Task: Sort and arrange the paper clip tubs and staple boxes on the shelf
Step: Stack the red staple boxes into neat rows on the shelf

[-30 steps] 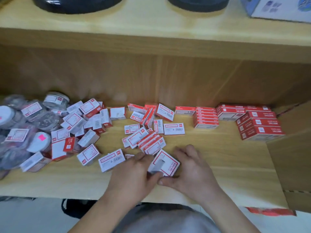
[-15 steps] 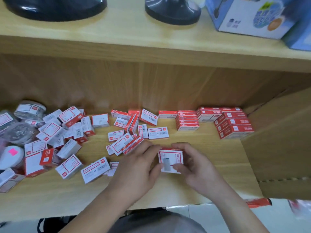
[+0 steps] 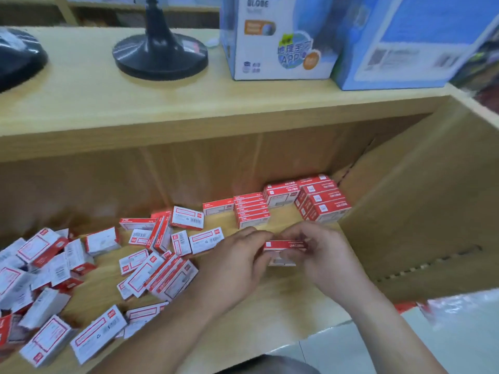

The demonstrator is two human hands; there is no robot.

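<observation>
Grips one staple box [image 3: 284, 245] with left hand [image 3: 234, 263] and right hand [image 3: 322, 256] together (red edge up), near neat stacks [image 3: 324, 203] on the shelf [image 3: 270, 309].

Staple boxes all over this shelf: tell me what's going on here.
A person is sorting them. The left hand and the right hand together hold one staple box over the shelf board, in front of the neat stacks at the back right. The loose boxes lie scattered to the left, not yet stacked.

The wooden shelf [image 3: 270, 319] bears scattered staple boxes [image 3: 167, 276] left, neat stacks [image 3: 321, 203] rear right.
</observation>
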